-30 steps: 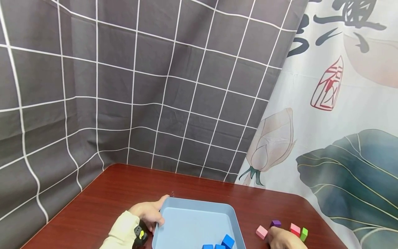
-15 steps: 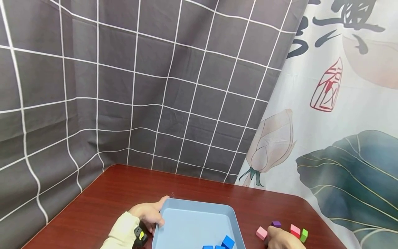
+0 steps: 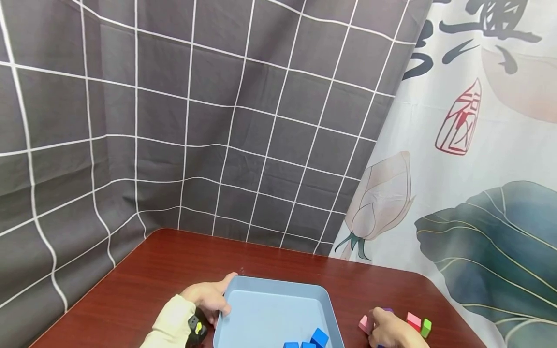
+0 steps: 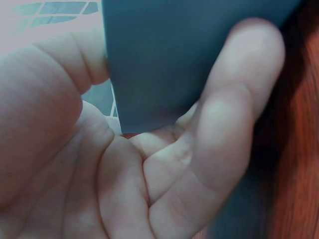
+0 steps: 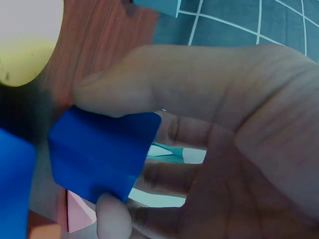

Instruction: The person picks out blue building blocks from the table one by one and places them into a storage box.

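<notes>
My left hand (image 3: 208, 299) grips the left wall of a light blue tray (image 3: 278, 284); its thumb lies over the rim. In the left wrist view, curled fingers (image 4: 224, 134) lie against the tray's outer side (image 4: 154, 64). Several blue blocks (image 3: 319, 338) sit inside the tray, partly cut off by the frame. Right of the tray, my right hand (image 3: 391, 331) is low among loose blocks. The right wrist view shows it pinching a blue block (image 5: 99, 154) between thumb and a fingertip. A pink block (image 3: 363, 324) and a purple block (image 3: 388, 310) are partly hidden behind that hand.
Right of my right hand lie a pink-and-red block or pair (image 3: 413, 320) and a green block (image 3: 426, 328). The right wrist view also has another blue block (image 5: 15, 184), an orange block (image 5: 42, 226) and a yellow rounded thing (image 5: 25, 50). Curtains border the reddish-brown table (image 3: 174, 261).
My right hand has shifted slightly left and up, covering more of the pink and purple blocks. A bit of blue now shows beneath it. The left hand and tray stay put.
</notes>
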Available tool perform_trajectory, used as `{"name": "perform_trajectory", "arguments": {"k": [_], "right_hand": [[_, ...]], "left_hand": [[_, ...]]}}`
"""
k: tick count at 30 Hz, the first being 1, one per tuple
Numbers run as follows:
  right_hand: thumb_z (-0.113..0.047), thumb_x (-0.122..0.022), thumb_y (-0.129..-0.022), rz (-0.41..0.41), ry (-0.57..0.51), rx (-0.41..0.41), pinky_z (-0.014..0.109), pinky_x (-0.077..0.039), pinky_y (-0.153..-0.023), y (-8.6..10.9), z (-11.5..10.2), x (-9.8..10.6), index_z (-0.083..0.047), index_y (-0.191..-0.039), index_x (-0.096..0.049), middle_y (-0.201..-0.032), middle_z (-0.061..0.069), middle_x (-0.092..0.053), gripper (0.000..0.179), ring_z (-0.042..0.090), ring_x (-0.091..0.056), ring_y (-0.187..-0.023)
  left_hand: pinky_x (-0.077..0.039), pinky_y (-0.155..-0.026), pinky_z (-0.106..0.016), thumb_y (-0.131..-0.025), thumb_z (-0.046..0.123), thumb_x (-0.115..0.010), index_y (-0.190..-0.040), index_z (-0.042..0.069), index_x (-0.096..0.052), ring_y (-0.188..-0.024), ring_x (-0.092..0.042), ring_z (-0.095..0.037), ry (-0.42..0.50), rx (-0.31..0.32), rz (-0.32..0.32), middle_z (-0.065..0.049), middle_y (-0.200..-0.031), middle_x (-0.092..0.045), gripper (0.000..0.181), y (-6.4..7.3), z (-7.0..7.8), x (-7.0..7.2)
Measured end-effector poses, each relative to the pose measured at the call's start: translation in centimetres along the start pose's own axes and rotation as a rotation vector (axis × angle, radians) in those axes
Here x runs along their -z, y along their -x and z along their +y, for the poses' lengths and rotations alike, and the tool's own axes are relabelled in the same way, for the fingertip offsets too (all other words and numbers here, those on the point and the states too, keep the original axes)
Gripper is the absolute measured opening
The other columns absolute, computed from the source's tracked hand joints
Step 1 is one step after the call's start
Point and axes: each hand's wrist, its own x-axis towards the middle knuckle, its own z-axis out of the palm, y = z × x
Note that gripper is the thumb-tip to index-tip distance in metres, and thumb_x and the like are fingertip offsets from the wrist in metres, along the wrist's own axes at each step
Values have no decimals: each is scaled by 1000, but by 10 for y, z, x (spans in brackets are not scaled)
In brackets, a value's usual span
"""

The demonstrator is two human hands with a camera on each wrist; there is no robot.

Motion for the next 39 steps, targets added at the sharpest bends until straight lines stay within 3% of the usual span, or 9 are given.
{"name": "perform_trajectory", "arguments": {"k": [5,9,20,27,34,39], "right_hand": [[6,-55,-71,68,121,74,36,-41,-65,-3,-3,0,-2,-80,-56,-74,5,-53,12,24,-51,-73],[5,-56,-72,107,128,122,33,-41,-63,-2,-6,-1,-2,-78,-54,-68,4,-52,10,21,-51,-69],[3,-66,-71,219,124,57,31,-44,-56,-6,-20,-3,-3,-83,-52,-69,7,-49,20,20,-49,-63],[-9,-73,-70,274,129,94,32,-49,-55,-6,-32,-5,-6,-86,-54,-72,5,-52,25,19,-49,-63],[-16,-75,-70,284,161,141,40,-54,-61,-4,-45,-9,-9,-87,-63,-78,3,-58,22,19,-51,-68],[-12,-73,-72,256,160,230,41,-54,-60,-3,-49,-14,-8,-87,-63,-80,5,-59,19,20,-51,-68]], "left_hand": [[-42,-39,-22,-65,-5,-61,-146,12,-8,-43,-51,-19,5,1,-7,-22,-110,-44,98,2,0,0],[-41,-38,-21,-64,-5,-60,-145,13,-8,-42,-50,-18,25,-9,-24,-21,-107,-43,98,2,1,0],[-41,-37,-21,-64,-5,-60,-144,13,-10,-42,-50,-18,9,-16,-14,-20,-102,-45,96,0,0,0],[-41,-37,-21,-64,-6,-60,-144,13,-9,-42,-50,-18,26,-11,-26,-21,-101,-46,96,1,1,0],[-41,-38,-21,-64,-6,-60,-144,14,-10,-42,-51,-18,16,-2,-15,-20,-98,-47,96,2,1,0],[-41,-38,-21,-65,-5,-60,-144,13,-8,-42,-51,-18,19,-2,-24,-21,-99,-46,96,1,1,0]]}}
